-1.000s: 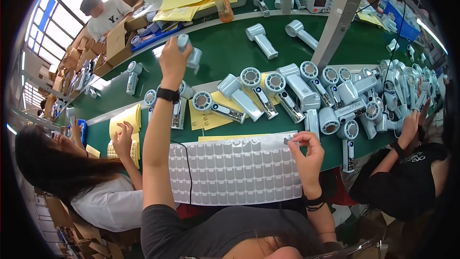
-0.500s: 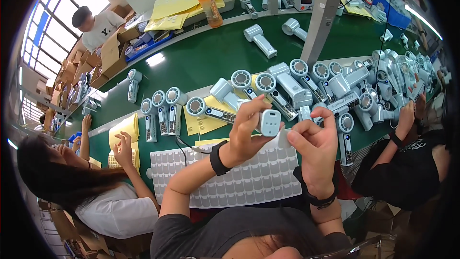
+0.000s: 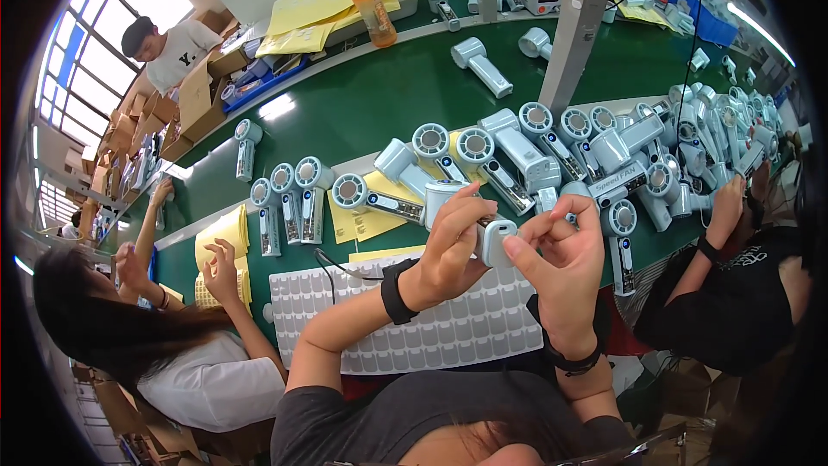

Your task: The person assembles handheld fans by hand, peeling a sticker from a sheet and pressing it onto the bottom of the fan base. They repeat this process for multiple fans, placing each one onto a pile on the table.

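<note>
My left hand (image 3: 450,237) is closed around a pale blue handheld fan (image 3: 490,252), its slotted handle end turned up toward me. At that end my right hand (image 3: 562,259) has thumb and forefinger together, the thumb touching the end face. A small grey sticker (image 3: 498,243) seems to lie against this face under the thumb, though its edges are hard to make out. Below both hands is a white sheet of grey stickers (image 3: 414,336), partly covered by my left forearm.
Several finished-looking fans (image 3: 297,198) stand to the left, and a dense pile of fans (image 3: 621,155) spreads rightward. Yellow sheets (image 3: 379,211) and a cable (image 3: 345,267) lie beyond the sticker sheet. A metal post (image 3: 576,43) rises ahead. Co-workers sit on both sides.
The fan's end has tilted and come slightly down and right. My right thumb has moved onto its face; the sticker previously hung between the right fingers beside it.
</note>
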The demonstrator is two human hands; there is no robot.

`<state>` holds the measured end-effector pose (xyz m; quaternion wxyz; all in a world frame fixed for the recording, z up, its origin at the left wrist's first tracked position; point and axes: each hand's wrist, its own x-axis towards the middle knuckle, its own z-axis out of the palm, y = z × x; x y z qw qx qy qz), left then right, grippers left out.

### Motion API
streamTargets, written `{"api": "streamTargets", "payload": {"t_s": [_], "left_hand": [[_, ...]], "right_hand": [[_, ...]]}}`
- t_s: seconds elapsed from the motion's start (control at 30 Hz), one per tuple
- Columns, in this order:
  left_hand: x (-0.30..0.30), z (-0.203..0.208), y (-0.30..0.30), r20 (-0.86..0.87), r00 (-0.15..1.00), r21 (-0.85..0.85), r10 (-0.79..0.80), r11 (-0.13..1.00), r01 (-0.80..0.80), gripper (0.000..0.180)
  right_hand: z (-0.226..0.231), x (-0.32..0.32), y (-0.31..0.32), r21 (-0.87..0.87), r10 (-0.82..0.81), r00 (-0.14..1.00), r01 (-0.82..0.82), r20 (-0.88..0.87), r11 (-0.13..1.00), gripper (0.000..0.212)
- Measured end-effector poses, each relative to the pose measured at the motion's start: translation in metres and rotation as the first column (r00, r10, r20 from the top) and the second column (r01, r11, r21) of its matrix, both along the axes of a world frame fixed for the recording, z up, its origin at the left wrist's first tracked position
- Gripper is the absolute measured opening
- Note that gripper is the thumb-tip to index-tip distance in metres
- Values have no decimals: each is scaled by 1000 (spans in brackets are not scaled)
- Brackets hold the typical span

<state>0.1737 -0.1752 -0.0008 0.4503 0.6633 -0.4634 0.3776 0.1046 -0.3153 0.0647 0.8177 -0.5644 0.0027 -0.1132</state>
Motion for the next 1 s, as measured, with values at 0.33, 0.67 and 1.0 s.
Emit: {"api": "streamTargets", "payload": {"t_s": [0.33,0.67,1.0], "left_hand": [[-3,-4,1,-25,1000,-2,16,1000,-16,60],[-2,-3,1,-33,999,6,12,1000,-12,61],[0,-5,5,-11,999,37,38,999,-38,65]], "right_hand": [[-2,0,0,-70,5,1000,-5,1,998,45],[0,1,-2,-38,34,999,-36,-38,999,44],[-4,5,1,-231,-30,999,33,13,972,42]]}}
